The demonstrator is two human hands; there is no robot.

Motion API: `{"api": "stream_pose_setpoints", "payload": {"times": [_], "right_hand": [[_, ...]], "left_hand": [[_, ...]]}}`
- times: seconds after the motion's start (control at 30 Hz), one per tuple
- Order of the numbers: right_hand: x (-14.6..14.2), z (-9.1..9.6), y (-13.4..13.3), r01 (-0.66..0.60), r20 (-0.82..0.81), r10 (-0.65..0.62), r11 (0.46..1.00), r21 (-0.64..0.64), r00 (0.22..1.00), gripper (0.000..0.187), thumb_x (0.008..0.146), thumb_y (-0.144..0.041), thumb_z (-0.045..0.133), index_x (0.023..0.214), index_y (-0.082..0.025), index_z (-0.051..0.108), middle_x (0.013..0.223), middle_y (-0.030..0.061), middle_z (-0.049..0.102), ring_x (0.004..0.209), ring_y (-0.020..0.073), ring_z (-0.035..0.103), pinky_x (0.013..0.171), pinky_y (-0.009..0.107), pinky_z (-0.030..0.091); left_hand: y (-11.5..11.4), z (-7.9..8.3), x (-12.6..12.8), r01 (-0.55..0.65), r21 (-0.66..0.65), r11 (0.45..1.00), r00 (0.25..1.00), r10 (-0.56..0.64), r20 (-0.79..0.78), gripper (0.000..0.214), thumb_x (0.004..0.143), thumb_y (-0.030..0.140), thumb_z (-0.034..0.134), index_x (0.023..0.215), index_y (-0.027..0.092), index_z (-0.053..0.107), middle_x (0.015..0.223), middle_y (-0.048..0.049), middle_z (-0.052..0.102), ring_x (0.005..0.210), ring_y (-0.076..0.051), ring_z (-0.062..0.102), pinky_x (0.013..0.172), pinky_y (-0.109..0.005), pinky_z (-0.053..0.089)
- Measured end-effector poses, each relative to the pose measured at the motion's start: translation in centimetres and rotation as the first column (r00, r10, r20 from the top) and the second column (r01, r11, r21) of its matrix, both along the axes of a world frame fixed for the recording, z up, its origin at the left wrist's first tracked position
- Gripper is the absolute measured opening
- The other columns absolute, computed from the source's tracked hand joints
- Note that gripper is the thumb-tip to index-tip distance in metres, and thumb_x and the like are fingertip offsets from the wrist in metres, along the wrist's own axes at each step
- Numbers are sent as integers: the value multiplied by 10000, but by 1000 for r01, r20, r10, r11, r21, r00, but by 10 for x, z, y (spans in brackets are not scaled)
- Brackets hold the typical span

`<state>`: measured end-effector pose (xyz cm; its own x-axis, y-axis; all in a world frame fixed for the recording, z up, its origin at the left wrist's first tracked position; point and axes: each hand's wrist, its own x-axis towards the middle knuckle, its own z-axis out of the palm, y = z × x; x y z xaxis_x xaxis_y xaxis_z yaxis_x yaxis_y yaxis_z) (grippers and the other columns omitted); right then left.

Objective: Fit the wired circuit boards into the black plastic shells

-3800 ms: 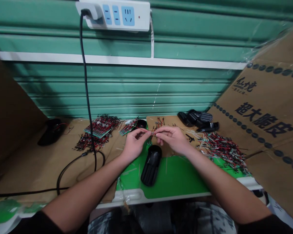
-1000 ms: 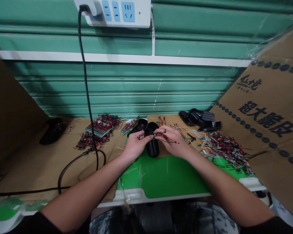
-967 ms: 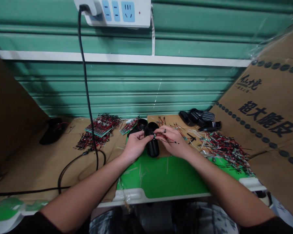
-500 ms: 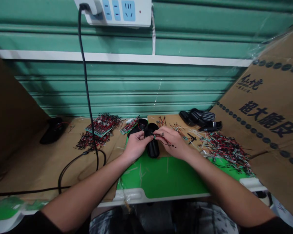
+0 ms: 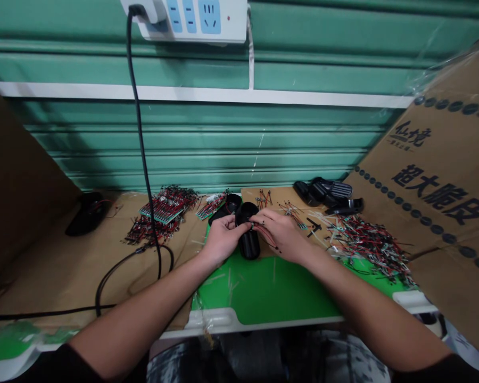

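My left hand (image 5: 222,236) curls round the left side of a long black plastic shell (image 5: 248,234) held over the green mat (image 5: 271,292). My right hand (image 5: 281,233) meets it from the right, fingers pinched on a small part with thin red and black wires (image 5: 268,238) at the shell's top end. The wires trail over the back of my right hand. Both hands touch the shell near its upper rim.
A heap of red-and-black wired parts (image 5: 363,242) lies right, green circuit strips with wires (image 5: 165,210) left. More black shells (image 5: 325,191) sit at the back right, another (image 5: 88,213) far left. A black cable (image 5: 141,154) hangs from the power strip (image 5: 191,18). A cardboard box (image 5: 439,202) stands right.
The black shell lay flat on the mat 3.8 s ago while both hands worked a small wired part; now both hold the shell raised. Over the last second the hands barely shifted.
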<state>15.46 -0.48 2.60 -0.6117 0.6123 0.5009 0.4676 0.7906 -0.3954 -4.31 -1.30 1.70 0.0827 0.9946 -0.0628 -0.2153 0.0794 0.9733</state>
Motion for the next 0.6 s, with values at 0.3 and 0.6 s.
{"api": "stream_pose_setpoints", "payload": {"times": [0.3,0.6], "right_hand": [[-3,-1,-2,37,-122,-40,999,-23,992,248,1043,-217,534,1258,-234,657,1152,113,703,977,240,682,864,386,560],[-14,-8,-1,-8,-414,-313,789,-614,855,297,924,-475,713,1060,-227,620,873,17,676,507,113,560,429,242,430]], "left_hand": [[0,2,0,-24,12,1000,1000,23,21,377,614,366,938,887,152,792,793,-37,778,770,-199,700,758,-296,538],[0,5,1,-89,74,993,996,89,13,413,609,409,935,908,159,799,895,-44,782,809,-198,679,769,-298,539]]}}
